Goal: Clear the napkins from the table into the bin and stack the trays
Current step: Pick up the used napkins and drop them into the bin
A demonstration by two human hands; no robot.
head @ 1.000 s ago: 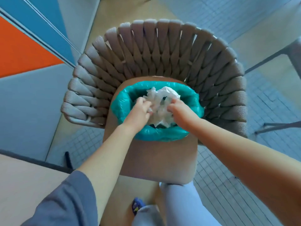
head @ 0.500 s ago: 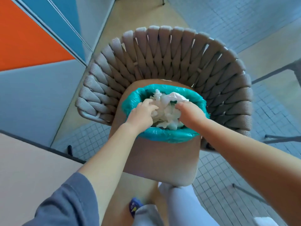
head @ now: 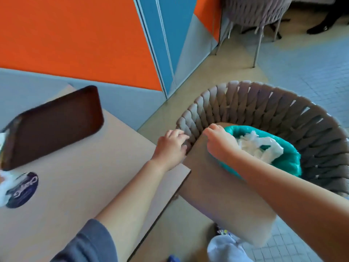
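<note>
Both hands have left the napkins (head: 258,146): left hand (head: 171,146) fingers loosely curled, right hand (head: 220,142) fingers curled, empty.

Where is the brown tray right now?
The tray lies on the table at the head view's left, near the wall, with a crumpled napkin just below it.

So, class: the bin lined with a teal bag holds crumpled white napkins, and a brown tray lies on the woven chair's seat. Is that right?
Not quite. In the head view the brown tray lies on the table, not on the woven chair. The rest holds: the bin lined with a teal bag holds crumpled white napkins.
</note>
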